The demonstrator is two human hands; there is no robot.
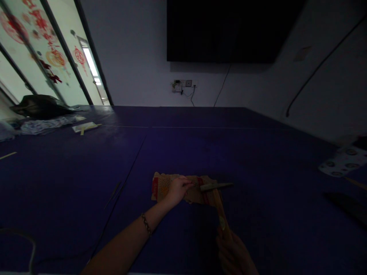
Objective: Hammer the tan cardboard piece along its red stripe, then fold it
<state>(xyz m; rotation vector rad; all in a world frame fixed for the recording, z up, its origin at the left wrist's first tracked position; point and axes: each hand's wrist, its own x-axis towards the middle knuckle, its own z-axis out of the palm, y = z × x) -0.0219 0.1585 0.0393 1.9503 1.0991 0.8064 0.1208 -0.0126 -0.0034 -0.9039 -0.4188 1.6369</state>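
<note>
A hammer (220, 208) with a wooden handle and a pointed metal head is gripped near the handle's lower end by my right hand (233, 250). Its head lies over the right part of a torn, flat piece of brown cardboard (160, 187) with red stripes. On the middle of that cardboard rests my left hand (179, 189), thumb and fingertips pinched together just left of the hammer head. Whatever sits between those fingertips is too small and dark to name. A bracelet (146, 224) circles my left wrist.
The cardboard lies on a wide dark blue surface (200, 149). Thin strips (112, 194) lie to the left, with a black bag (43, 107) at the far left. A patterned cloth (344, 162) and a dark flat object (345, 206) are at right. A cable (33, 248) curves at lower left.
</note>
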